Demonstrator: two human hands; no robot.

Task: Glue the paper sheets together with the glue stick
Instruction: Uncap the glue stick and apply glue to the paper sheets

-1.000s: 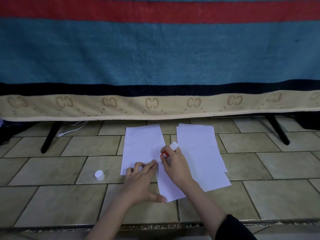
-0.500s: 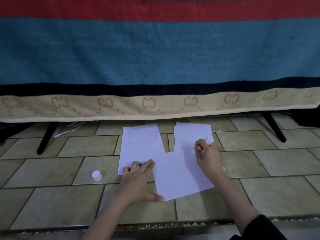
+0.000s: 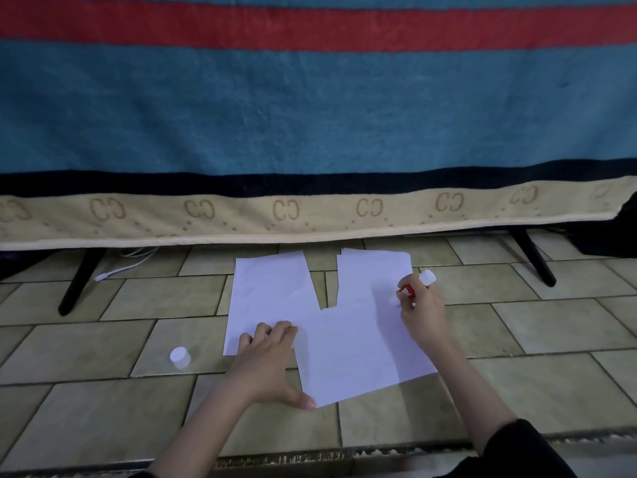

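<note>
On a floor of beige tiles (image 3: 537, 388) with dark grout lines, below a hanging blanket (image 3: 310, 108) striped blue, red and black with a tan patterned hem. Two black slanted stand legs, one at far left (image 3: 81, 281) and one at far right (image 3: 532, 257), planted on the tiles under the hem, with a white cable (image 3: 120, 269) trailing beside the left one.

Spread across the middle, white paper sheets: a left sheet (image 3: 272, 291), a right stack (image 3: 374, 274) with edges fanned at its far end, and a front sheet (image 3: 358, 353) angled over both, its near corner pointing toward the camera. Between the left sheet and the stack, a narrow wedge of bare tile.

Pressed flat on the paper, the left hand (image 3: 269, 360), fingers spread over the seam of left and front sheets, thumb at the front sheet's near corner, nothing gripped. Closed around the glue stick (image 3: 415, 288), the right hand (image 3: 422, 312), at the stack's right edge; red label and white end cap poking above the fingers, business end down at the paper and hidden by the hand. Dark sleeve (image 3: 517, 450) at the forearm.

Upright on bare tile, well left of the sheets, a small white cap (image 3: 180, 357). Wide clear tile left and right of the paper; along the near edge, a metal threshold strip (image 3: 310, 458).
</note>
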